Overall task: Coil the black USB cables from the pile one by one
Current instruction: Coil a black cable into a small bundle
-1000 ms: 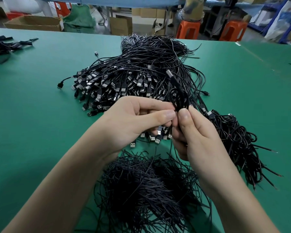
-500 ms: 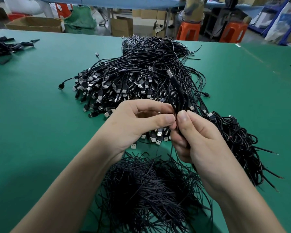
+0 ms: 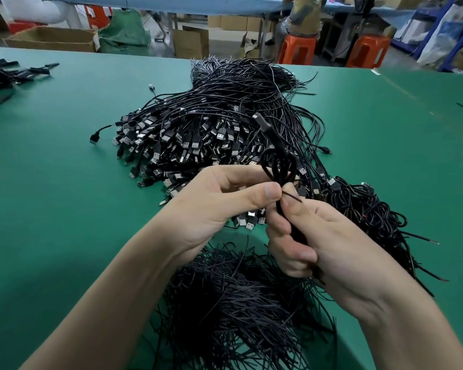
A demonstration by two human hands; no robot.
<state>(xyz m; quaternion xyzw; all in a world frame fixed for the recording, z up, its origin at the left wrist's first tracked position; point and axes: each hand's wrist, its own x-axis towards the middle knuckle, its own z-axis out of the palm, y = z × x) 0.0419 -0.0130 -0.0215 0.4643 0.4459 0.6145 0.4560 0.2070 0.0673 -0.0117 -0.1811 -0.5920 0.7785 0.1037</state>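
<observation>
One thin black USB cable [image 3: 277,166] is held above the green tabletop [image 3: 51,188], in front of the black cable pile [image 3: 198,134]. The right hand [image 3: 332,236] grips its loops; the left hand [image 3: 219,206] pinches a strand. Keep loops even and wrap snugly. The coil's lower part is hidden inside the right fist.

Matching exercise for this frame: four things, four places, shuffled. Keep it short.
Things:
1. held cable
2. USB pile
3. coiled cables
4. stools

Places:
A. on the floor beyond the table
B. middle of the table
C. in the left hand and right hand
D. on the table, just right of the right hand

Pairs: 1-C, 2-B, 3-D, 4-A
</observation>
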